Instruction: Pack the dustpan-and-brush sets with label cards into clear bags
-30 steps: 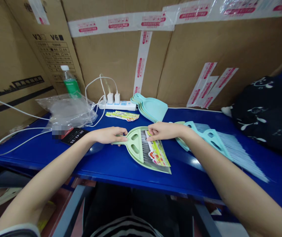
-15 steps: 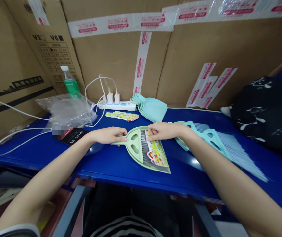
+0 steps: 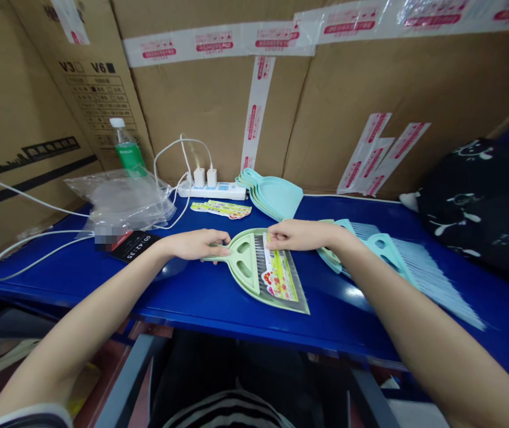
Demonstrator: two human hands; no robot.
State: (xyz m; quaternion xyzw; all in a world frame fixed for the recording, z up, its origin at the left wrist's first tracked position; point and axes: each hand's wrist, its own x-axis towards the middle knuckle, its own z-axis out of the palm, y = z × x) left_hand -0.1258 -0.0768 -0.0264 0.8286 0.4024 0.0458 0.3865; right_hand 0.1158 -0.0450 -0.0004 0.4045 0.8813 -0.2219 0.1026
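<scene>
One pale green dustpan [image 3: 277, 304] (matching brush [image 3: 249, 257] inside, bristles grey).

Brown cardboard [image 3: 209, 113] rises in front of me across the top of the frame, crossed by 1 long band of white tape [image 3: 158, 50] with red print; 3 shorter strips [image 3: 364, 153] slant at right. At upper left I see a panel [image 3: 98, 95] printed V3 and V6. My glossy blue table [image 3: 183, 291] catches light right of centre. Below, 2 grey bars [image 3: 132, 368] flank me above reddish floor [image 3: 110, 362].
</scene>
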